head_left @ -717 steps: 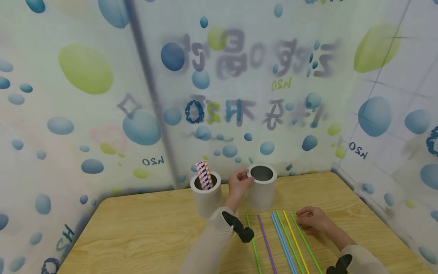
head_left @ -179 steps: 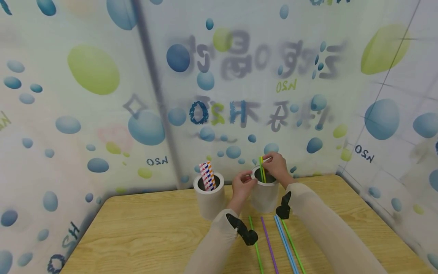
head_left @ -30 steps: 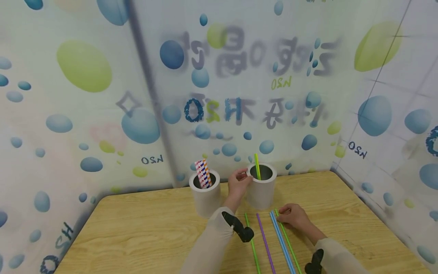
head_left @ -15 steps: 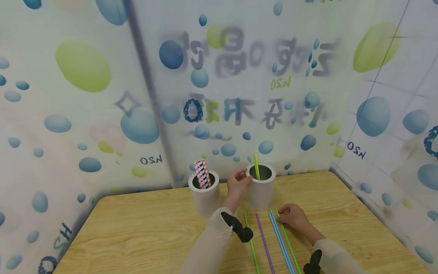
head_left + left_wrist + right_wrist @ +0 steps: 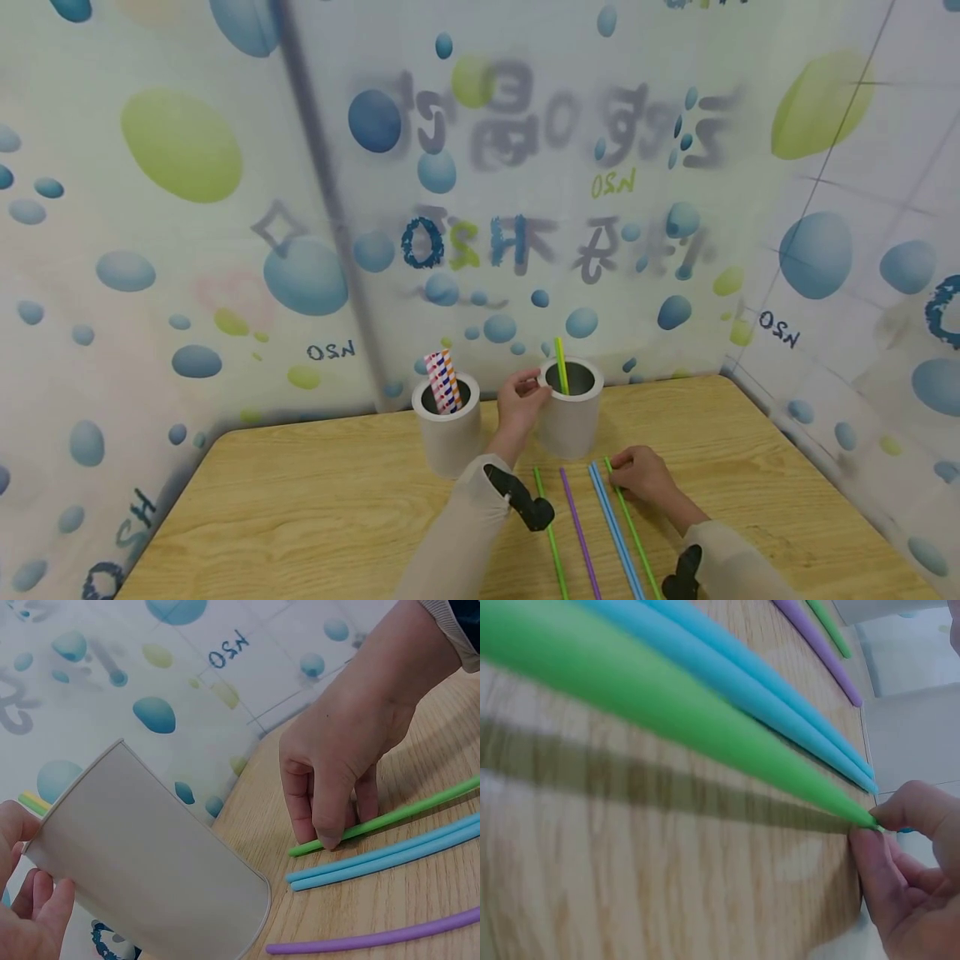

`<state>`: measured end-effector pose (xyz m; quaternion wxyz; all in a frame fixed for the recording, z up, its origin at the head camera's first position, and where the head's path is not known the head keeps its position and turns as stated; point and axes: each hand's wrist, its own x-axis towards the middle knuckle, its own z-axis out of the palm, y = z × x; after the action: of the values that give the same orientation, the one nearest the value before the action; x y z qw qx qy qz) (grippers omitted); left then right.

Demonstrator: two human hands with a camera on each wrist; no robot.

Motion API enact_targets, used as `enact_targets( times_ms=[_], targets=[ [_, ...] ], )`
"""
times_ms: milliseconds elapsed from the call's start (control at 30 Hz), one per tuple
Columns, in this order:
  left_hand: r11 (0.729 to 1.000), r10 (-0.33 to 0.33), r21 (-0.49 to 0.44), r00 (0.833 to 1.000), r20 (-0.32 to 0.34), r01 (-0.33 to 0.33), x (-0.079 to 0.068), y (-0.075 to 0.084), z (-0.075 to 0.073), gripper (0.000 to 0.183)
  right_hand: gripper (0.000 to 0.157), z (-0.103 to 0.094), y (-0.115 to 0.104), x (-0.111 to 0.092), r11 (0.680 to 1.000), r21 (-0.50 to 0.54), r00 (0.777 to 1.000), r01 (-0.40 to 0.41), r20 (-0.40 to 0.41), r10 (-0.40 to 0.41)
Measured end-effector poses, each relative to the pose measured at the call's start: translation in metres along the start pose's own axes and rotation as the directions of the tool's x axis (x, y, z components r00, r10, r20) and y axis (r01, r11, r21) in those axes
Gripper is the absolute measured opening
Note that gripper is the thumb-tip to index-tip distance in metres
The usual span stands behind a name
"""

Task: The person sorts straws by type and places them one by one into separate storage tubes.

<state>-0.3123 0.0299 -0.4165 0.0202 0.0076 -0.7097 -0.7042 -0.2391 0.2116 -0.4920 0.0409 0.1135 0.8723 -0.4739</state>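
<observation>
Head view: right hand (image 5: 647, 478) pinches green straw (image 5: 634, 532), left hand (image 5: 521, 407) holds right cup (image 5: 570, 425) by its rim.
The straw lies on the counter (image 5: 315, 500), right of two blue straws (image 5: 618, 532). Left wrist view: pinched near its far end. Right wrist view: narrow grip, thumb against finger.

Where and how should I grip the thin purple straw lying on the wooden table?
I'd pinch the purple straw near its far end, from above and slightly right. Thin and flat on the table, it likely needs the grip across its width; gaps flank that end, and the left sleeve reaches in from the left.
</observation>
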Motion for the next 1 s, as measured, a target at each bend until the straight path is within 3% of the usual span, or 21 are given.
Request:
enact_targets(
  times_ms=[233, 600, 767, 1000],
  targets=[
    [1.0, -0.01, 0.005, 1.0, 0.0, 0.01, 0.002, -0.001, 0.0, 0.032, 0.022, -0.004, 0.002, 0.004, 1.0, 0.005, 0.999, 0.014, 0.039, -0.014],
    [1.0, 0.004, -0.002, 1.0, 0.002, -0.004, 0.001, 0.0, 0.0, 0.032, 0.033, -0.017, 0.007, 0.011, 0.992, 0.125, 0.99, -0.034, 0.137, 0.017],
    [1.0, 0.005, 0.007, 1.0, 0.002, -0.005, 0.0, 0.0, 0.001, 0.032, 0.034, -0.025, -0.001, 0.011, 0.984, 0.172, 0.993, -0.034, 0.116, 0.014],
    [1.0, 0.006, -0.003, 1.0, 0.005, -0.006, 0.0, -0.001, 0.0, 0.032, 0.038, -0.042, -0.02, 0.016, 0.964, 0.263, 0.993, 0.04, 0.099, -0.068]
  ],
)
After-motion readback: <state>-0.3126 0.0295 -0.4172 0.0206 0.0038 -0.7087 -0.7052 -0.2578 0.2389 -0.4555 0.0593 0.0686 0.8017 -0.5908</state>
